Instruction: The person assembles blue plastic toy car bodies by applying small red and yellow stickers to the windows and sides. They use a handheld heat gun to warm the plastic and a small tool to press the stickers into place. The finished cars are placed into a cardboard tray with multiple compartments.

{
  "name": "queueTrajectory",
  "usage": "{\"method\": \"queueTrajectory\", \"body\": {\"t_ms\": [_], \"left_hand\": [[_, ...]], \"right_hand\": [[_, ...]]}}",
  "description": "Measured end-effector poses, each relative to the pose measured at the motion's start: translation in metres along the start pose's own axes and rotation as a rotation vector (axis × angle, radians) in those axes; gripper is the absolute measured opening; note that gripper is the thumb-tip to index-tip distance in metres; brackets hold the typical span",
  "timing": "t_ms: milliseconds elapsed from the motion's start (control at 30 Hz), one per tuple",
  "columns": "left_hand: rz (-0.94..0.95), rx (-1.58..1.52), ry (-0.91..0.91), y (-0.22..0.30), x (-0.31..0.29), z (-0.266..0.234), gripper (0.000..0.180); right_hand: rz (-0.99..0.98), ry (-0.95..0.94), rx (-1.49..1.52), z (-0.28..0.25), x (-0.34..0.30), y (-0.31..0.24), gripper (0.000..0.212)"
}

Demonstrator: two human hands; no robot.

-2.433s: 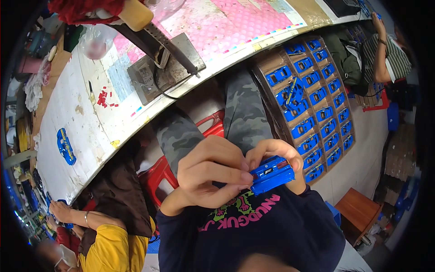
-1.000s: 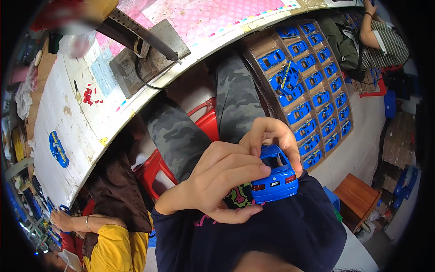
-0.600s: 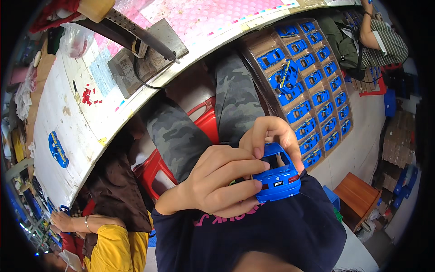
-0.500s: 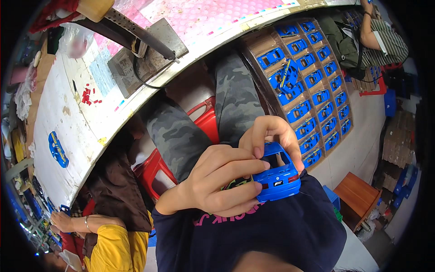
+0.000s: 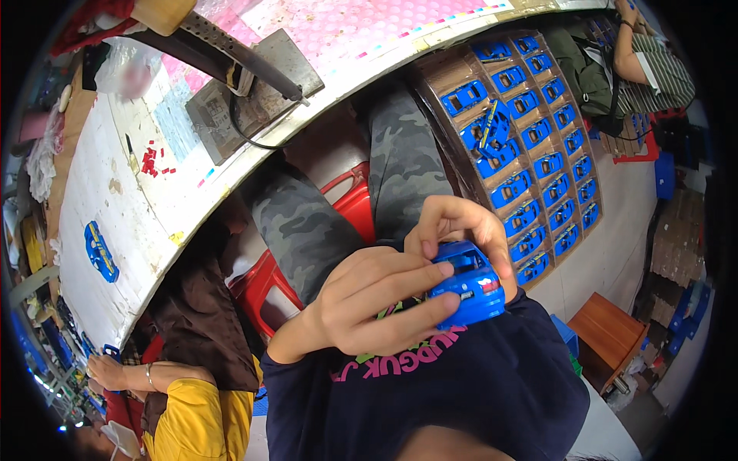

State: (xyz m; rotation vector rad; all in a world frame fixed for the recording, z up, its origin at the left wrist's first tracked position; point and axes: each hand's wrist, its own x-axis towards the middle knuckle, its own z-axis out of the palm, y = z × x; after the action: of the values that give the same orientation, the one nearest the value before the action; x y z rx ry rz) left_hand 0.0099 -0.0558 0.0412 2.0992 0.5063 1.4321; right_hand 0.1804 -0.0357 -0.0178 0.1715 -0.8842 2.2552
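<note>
A blue toy car body (image 5: 480, 301) with an open window area and a red tail light is held in front of my chest. My left hand (image 5: 377, 296) is closed on it, its fingers lying along the near left side and rear. From the far side my right hand (image 5: 465, 221) grips the same car body, fingers curled over the roof end and right side. The underside and the parts behind the fingers are hidden.
A tray (image 5: 530, 290) of several blue car bodies stands to my right. On the white table (image 5: 115, 200) lie another blue car (image 5: 100, 252), small red pieces (image 5: 154, 159) and a metal plate (image 5: 265, 73) beneath a tool on a stand. A co-worker in yellow (image 5: 192, 415) sits at left.
The car body has turned and tilted between my hands, so its rear now faces more to the right. Both hands keep hold of it, with the left fingers shifted slightly.
</note>
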Motion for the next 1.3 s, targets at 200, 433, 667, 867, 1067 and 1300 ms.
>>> {"method": "queueTrajectory", "body": {"t_ms": [200, 433, 667, 867, 1067, 1300], "left_hand": [[-0.375, -0.074, 0.184, -0.010, -0.030, -0.006, 0.038], [-1.035, -0.297, 0.685, -0.043, -0.078, 0.019, 0.018], [-0.959, -0.350, 0.699, -0.054, -0.054, 0.018, 0.028], [-0.981, -0.429, 0.709, -0.058, -0.028, 0.009, 0.048], [-0.938, -0.536, 0.707, -0.062, -0.010, -0.003, 0.058], [-0.821, -0.618, 0.763, -0.064, -0.004, -0.004, 0.063]], "right_hand": [[0.156, 0.230, -0.082, -0.003, -0.020, 0.002, 0.111], [-0.105, 0.503, -0.050, -0.016, -0.006, 0.028, 0.106], [-0.112, 0.739, -0.487, -0.020, 0.034, 0.010, 0.060], [-0.163, 0.817, -0.802, -0.025, 0.062, -0.001, 0.053], [-0.189, 0.808, -1.096, -0.024, 0.082, -0.017, 0.058], [-0.279, 0.742, -1.340, -0.016, 0.093, -0.029, 0.053]]}}
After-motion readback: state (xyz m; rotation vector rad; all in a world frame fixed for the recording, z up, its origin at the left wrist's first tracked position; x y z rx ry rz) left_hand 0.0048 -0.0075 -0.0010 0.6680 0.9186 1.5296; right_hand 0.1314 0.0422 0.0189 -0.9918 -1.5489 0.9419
